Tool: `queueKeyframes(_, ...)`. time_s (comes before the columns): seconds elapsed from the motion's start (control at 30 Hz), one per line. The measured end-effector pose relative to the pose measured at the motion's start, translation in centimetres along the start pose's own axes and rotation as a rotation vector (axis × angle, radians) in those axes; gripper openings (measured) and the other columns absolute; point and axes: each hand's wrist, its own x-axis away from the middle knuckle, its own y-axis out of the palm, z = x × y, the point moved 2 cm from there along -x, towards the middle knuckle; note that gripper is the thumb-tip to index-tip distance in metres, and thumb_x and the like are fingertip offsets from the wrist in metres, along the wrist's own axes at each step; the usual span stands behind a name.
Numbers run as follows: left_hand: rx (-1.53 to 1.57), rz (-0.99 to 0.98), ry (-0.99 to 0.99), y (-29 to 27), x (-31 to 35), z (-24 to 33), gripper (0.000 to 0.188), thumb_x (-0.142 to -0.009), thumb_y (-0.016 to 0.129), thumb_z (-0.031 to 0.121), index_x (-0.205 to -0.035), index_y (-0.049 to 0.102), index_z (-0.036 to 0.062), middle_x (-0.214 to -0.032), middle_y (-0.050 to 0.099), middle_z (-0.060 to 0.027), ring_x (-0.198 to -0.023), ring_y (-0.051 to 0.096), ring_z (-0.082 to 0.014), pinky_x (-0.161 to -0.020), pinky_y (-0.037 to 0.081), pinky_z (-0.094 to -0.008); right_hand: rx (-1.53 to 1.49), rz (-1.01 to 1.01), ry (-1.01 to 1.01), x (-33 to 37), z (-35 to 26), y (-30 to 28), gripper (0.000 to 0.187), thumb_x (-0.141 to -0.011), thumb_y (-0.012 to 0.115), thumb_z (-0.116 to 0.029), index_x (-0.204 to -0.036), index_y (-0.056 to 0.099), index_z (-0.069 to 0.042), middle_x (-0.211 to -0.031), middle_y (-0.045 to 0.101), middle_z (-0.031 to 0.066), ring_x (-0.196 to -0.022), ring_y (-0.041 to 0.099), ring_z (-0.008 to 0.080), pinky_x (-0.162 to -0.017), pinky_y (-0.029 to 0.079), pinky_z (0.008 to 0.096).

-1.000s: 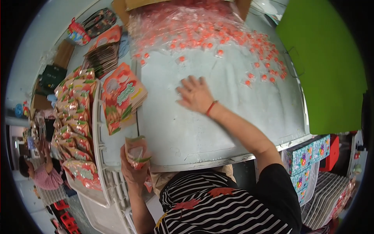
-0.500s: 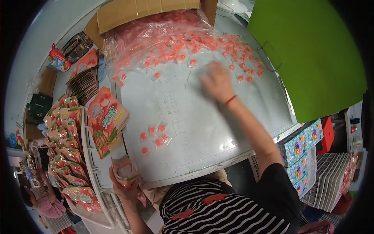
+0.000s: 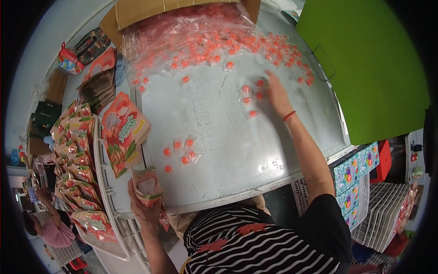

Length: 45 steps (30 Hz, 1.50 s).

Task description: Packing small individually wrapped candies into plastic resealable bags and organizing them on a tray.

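While the left hand (image 3: 143,209) clamps a pouch (image 3: 147,186) in its fingers, we find wrapped orange pieces (image 3: 259,96) just left of the right hand (image 3: 277,95) — its fingers blurred, together or apart we cannot tell.

The right hand (image 3: 278,94) was a blur to me, its fingers too smeared to show whether they touched the wrapped red balls (image 3: 247,101) beside it. The pouch (image 3: 148,187) hid some of the left hand's (image 3: 144,211) fingers. The cardboard box (image 3: 159,12) was cut off at the top, and the co-worker (image 3: 57,230) was too small to read.
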Motion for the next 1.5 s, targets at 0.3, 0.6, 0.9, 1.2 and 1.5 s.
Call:
queueKeyframes(0.3,-0.007,0.028,-0.093,-0.6,1.0,-0.8,0.086,-0.062,0.074,0.001,-0.137,0.033,0.004,-0.117,0.056,-0.0227,-0.106,0.058,-0.0382,-0.089,0.047,-0.0407,-0.885,0.395,0.411,3.4,6.1,-8.3,0.035,-0.097,0.042,-0.03,-0.117,0.049,-0.002,-0.111,0.06,0.012,-0.097,0.059,0.0263,-0.089,0.048,0.0395)
queueKeyframes(0.6,0.024,0.012,-0.051,-0.2,0.1,-0.4,0.086,-0.062,0.075,0.001,-0.137,0.033,0.0046,-0.116,0.056,-0.0221,-0.105,0.058,-0.0374,-0.089,0.047,-0.0402,0.598,0.217,-0.361,6.5,-2.7,-0.6,0.022,-0.078,0.066,-0.012,-0.096,0.059,-0.003,-0.097,0.06,0.0152,-0.091,0.055,0.0331,-0.081,0.044,0.041)
queueKeyframes(0.9,0.028,0.004,-0.115,-1.1,1.1,-0.5,0.079,-0.069,0.077,0.008,-0.135,0.035,0.0027,-0.118,0.055,-0.0206,-0.106,0.058,-0.0323,-0.09,0.045,-0.0376,0.991,0.337,-0.381,5.0,-0.8,-4.2,0.022,-0.078,0.067,-0.016,-0.095,0.06,-0.004,-0.108,0.059,0.0144,-0.102,0.054,0.0319,-0.085,0.042,0.0408)
queueKeyframes(1.2,0.005,0.073,-0.062,-1.3,0.8,-0.7,0.085,-0.062,0.076,0.004,-0.136,0.034,0.0021,-0.117,0.056,-0.0218,-0.104,0.058,-0.038,-0.089,0.046,-0.0398,0.136,0.048,0.013,1.8,-0.8,1.1,0.034,-0.094,0.05,-0.026,-0.119,0.05,-0.003,-0.125,0.049,0.0219,-0.112,0.05,0.0381,-0.092,0.044,0.0382)
queueKeyframes(1.5,0.074,0.03,-0.09,-1.1,-0.4,-0.1,0.085,-0.062,0.076,0.004,-0.136,0.034,0.0017,-0.117,0.056,-0.0212,-0.106,0.058,-0.036,-0.09,0.046,-0.0393,0.515,-0.324,-0.575,0.1,-3.7,4.8,0.058,-0.079,0.062,-0.047,-0.124,0.054,-0.012,-0.124,0.049,0.0165,-0.118,0.043,0.0353,-0.092,0.037,0.0484)
